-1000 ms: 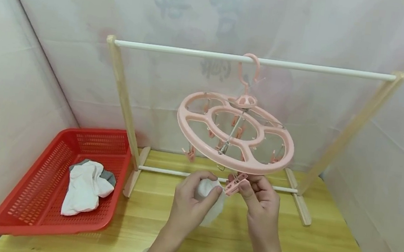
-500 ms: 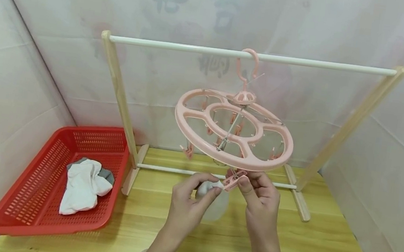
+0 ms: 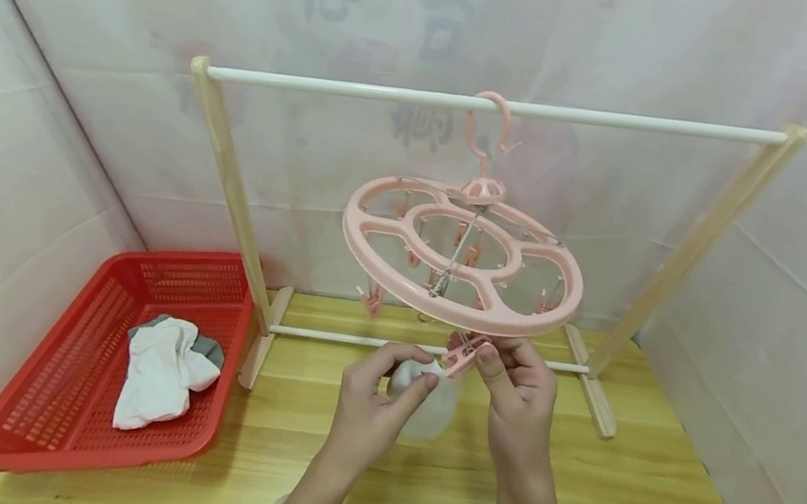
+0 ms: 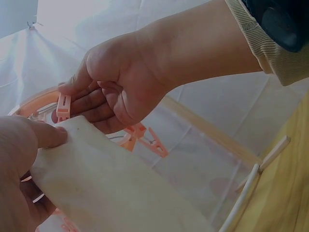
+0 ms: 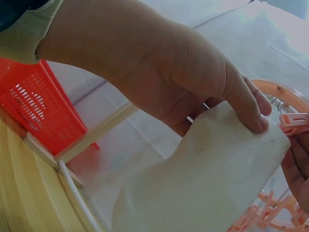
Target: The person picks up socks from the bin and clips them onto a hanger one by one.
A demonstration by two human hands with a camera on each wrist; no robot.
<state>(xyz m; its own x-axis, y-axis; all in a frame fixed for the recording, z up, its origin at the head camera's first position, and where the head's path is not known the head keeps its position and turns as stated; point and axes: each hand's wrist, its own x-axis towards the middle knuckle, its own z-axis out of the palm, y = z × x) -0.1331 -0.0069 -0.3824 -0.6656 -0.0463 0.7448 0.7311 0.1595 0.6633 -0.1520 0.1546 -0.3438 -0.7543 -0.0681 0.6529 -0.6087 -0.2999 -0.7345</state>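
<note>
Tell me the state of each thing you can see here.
Left hand: pinching white cloth
Right hand: holding pink clip
White cloth: hanging down
Pink clip: held; open or closed unclear
Pink hanger: hooked on rod, tilted
Other clips: dangling
Red basket: upright, holding crumpled garments

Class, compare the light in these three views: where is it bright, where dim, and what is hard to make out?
Head view: bright, fairly even light, with the held cloth washed out and the writing faint; left wrist view: dimmer, the right hand shaded, a bright patch top left; right wrist view: also dim, the left hand shaded, brightest top right.
</note>
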